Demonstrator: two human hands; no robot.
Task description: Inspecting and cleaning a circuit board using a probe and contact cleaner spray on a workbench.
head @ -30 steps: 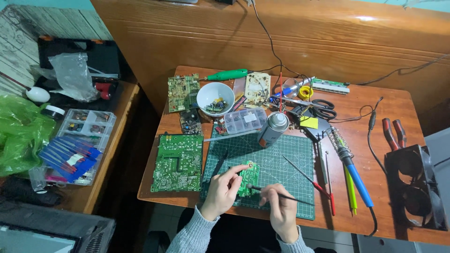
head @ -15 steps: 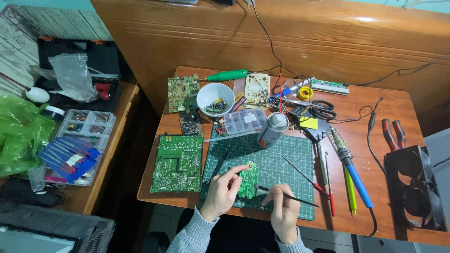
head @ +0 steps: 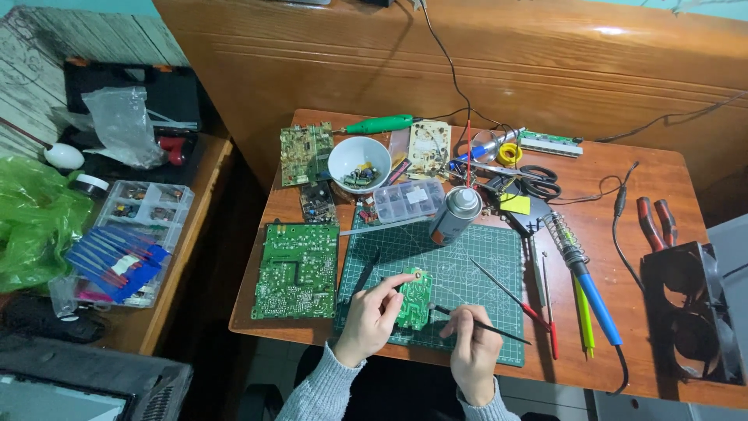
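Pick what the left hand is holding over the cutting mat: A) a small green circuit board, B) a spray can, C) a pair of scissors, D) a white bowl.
A: the left hand pinches the small green circuit board by its edge above the green cutting mat.

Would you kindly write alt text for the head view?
A left hand tilts a small green circuit board on a green cutting mat while the right hand holds a thin probe beside it, amid tools.
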